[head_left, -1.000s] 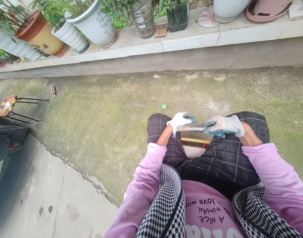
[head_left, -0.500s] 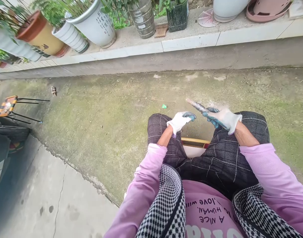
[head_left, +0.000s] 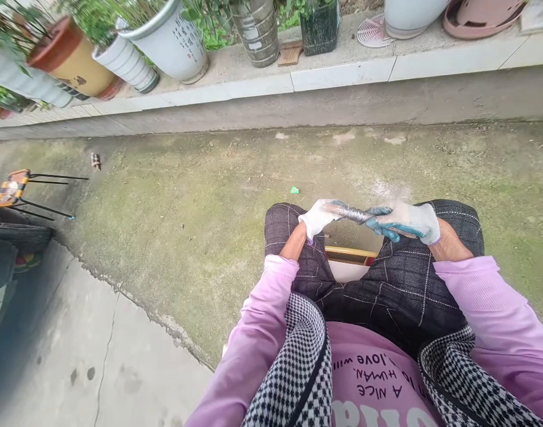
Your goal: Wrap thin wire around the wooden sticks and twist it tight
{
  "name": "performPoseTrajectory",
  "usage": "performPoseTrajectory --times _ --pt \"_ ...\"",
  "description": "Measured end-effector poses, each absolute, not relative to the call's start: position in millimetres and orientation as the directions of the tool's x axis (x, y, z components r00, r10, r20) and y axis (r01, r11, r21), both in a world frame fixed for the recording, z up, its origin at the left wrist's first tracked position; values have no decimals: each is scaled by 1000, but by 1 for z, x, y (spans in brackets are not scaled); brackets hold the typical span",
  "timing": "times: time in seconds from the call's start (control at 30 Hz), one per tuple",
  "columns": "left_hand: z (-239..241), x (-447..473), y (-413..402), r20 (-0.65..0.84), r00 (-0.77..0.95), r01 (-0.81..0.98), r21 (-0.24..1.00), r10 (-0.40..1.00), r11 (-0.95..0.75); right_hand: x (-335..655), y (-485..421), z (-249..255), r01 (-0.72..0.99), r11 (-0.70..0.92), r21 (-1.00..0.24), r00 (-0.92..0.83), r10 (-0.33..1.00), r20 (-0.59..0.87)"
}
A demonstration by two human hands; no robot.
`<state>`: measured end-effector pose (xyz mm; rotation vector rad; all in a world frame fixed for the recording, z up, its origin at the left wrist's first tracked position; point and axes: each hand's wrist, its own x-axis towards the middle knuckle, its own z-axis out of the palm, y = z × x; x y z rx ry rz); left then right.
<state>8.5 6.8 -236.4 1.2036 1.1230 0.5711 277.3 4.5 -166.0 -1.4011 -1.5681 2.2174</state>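
My right hand (head_left: 405, 222), in a white glove with blue-green palm and fingers, is closed around one end of a short stick-like handle (head_left: 354, 214). Silvery wire or tape seems wrapped along its middle, and its other end is plain and brownish. That end lies across the fingers of my left hand (head_left: 318, 218), gloved the same way. The left fingers look curled, but the handle partly covers them, and whatever is in them is hidden. Both hands are above the gap between my knees, and the right one is slightly blurred.
Below my lap shows a yellow-edged seat or box (head_left: 349, 254). A green scrap (head_left: 294, 190) and a patch of white powder (head_left: 387, 188) lie on the mossy concrete. Potted plants (head_left: 173, 47) line a tiled ledge (head_left: 254, 88) ahead. At left is a woven chair (head_left: 13, 188).
The handle has swung down and to the left, so its plain end now overlaps my left hand. My right hand has turned and shifted slightly right.
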Motion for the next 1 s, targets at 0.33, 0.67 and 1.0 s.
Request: performPoseTrajectory --times 0.33,0.67,1.0 --pt "-213 17 -5 -487 240 90 872 840 481 274 2 -166 226 -528 -819 -395 719 -572" --pt "-216 19 -8 -498 375 36 851 782 524 266 15 -180 489 -389 -781 -179 831 -526" --pt "-228 18 3 -474 261 92 879 841 467 277 -5 -160 485 -412 -772 -628 450 -635"
